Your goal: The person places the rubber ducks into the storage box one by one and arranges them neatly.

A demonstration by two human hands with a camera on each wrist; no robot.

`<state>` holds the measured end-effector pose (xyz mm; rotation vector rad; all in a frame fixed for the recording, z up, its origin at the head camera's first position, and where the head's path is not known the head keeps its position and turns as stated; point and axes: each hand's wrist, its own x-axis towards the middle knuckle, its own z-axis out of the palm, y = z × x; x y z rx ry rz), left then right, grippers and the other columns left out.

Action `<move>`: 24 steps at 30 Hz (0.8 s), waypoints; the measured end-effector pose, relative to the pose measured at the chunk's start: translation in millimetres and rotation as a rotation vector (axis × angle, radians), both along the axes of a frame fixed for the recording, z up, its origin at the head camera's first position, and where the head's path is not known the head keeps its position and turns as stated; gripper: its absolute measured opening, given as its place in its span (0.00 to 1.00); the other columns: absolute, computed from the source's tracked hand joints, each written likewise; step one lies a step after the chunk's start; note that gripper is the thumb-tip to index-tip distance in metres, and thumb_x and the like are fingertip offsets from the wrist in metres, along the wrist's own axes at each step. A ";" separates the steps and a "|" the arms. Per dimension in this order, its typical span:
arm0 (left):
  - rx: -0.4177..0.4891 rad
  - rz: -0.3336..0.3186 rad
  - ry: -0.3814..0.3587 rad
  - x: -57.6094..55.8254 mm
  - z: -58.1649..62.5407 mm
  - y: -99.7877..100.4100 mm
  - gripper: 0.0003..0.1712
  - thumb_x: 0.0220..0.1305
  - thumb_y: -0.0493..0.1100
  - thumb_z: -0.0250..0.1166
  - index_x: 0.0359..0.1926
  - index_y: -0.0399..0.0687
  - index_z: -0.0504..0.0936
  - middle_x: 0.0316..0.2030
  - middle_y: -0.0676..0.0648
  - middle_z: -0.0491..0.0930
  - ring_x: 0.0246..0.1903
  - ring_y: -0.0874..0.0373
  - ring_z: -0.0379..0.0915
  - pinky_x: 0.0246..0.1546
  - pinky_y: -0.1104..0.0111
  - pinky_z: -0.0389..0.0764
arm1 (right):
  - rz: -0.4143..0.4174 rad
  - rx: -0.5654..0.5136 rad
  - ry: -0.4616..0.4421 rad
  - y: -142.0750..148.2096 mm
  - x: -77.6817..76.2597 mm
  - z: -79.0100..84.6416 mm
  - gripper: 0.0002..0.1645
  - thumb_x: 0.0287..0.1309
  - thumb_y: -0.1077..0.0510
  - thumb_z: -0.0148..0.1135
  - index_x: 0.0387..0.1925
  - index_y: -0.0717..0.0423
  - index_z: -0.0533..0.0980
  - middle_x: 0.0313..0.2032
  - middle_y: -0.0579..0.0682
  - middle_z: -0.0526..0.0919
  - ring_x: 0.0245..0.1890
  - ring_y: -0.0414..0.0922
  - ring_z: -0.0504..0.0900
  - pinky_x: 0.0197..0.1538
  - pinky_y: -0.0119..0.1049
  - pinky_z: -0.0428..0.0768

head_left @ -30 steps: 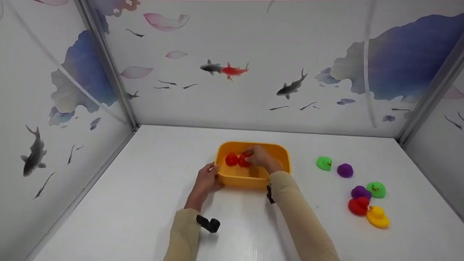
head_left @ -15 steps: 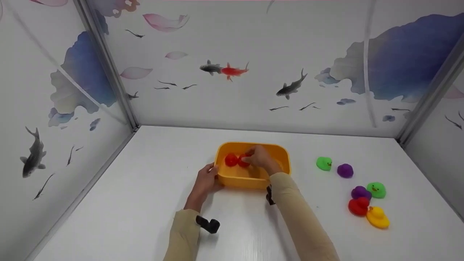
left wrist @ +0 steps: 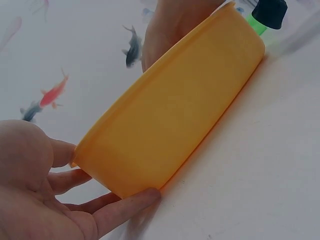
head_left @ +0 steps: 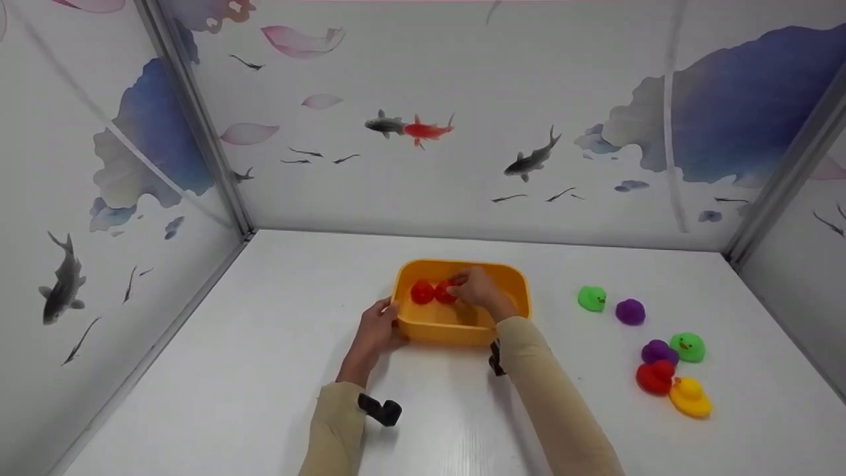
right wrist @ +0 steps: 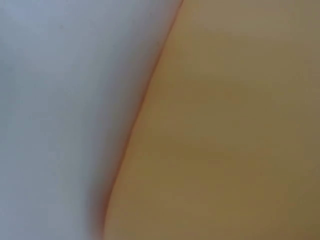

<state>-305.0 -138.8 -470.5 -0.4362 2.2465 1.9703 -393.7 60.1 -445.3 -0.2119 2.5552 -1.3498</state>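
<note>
A yellow plastic tub (head_left: 456,334) stands on the white table. My left hand (head_left: 377,325) holds it by its left end; in the left wrist view, the fingers lie along the end wall and the thumb (left wrist: 131,206) reaches the bottom front corner. My right hand (head_left: 477,289) reaches down inside the tub and pinches a red rubber duck (head_left: 445,292), partly hidden by the fingers. Another red rubber duck (head_left: 422,291) lies just left of it in the tub. Only the tub's yellow wall (right wrist: 215,130) and the white table show in the right wrist view.
Right of the tub lie a green duck (head_left: 591,299) and a purple duck (head_left: 630,312). Nearer, grouped together, are a purple (head_left: 657,352), a green (head_left: 689,347), a red (head_left: 654,378) and a yellow duck (head_left: 691,398). Fish-patterned white panels enclose the table's back and sides.
My right hand shifts very slightly inside the tub, its fingers staying at the red rubber duck. The left hand, the tub and the ducks outside keep their places.
</note>
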 end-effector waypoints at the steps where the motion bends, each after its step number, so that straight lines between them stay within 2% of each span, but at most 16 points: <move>1: 0.003 -0.001 0.000 0.0 -0.1 0.4 0.29 0.80 0.50 0.48 0.75 0.47 0.62 0.64 0.39 0.75 0.53 0.51 0.75 0.56 0.58 0.84 | -0.003 0.001 -0.006 1.8 0.9 1.2 0.19 0.66 0.61 0.63 0.58 0.61 0.79 0.53 0.59 0.83 0.46 0.50 0.80 0.54 0.39 0.83; 8: 0.062 0.010 -0.001 0.2 -2.0 1.7 0.27 0.80 0.48 0.47 0.74 0.46 0.64 0.63 0.38 0.76 0.49 0.52 0.77 0.54 0.58 0.85 | 0.043 0.055 0.044 13.1 11.1 15.1 0.24 0.66 0.57 0.64 0.61 0.61 0.76 0.59 0.60 0.79 0.55 0.55 0.79 0.63 0.47 0.80; 12: 0.041 -0.010 -0.008 -0.7 -2.9 1.1 0.28 0.80 0.50 0.47 0.75 0.46 0.62 0.63 0.39 0.76 0.50 0.52 0.77 0.54 0.58 0.85 | 0.050 0.084 0.057 19.2 21.7 22.3 0.25 0.65 0.55 0.65 0.61 0.57 0.76 0.61 0.57 0.78 0.58 0.55 0.78 0.63 0.47 0.81; 15: 0.027 -0.004 -0.010 -0.9 -1.9 -0.5 0.29 0.80 0.50 0.47 0.75 0.47 0.61 0.64 0.39 0.75 0.51 0.51 0.77 0.55 0.58 0.84 | 0.097 0.103 0.129 24.0 31.1 25.9 0.25 0.65 0.54 0.66 0.61 0.58 0.77 0.62 0.58 0.78 0.62 0.57 0.76 0.63 0.47 0.81; 19: 0.026 -0.001 -0.002 -0.8 -0.9 -2.5 0.29 0.80 0.50 0.46 0.76 0.46 0.61 0.66 0.38 0.73 0.52 0.50 0.76 0.56 0.57 0.84 | 0.145 0.083 0.233 35.0 43.4 30.0 0.25 0.64 0.53 0.66 0.60 0.58 0.78 0.62 0.60 0.78 0.64 0.59 0.74 0.64 0.50 0.79; 24: 0.038 -0.019 -0.004 -1.5 -1.2 -0.8 0.29 0.80 0.50 0.46 0.76 0.46 0.60 0.66 0.38 0.73 0.53 0.50 0.76 0.57 0.57 0.83 | 0.108 0.015 0.251 58.6 54.8 30.4 0.26 0.65 0.53 0.65 0.62 0.56 0.76 0.63 0.59 0.75 0.65 0.59 0.74 0.65 0.51 0.78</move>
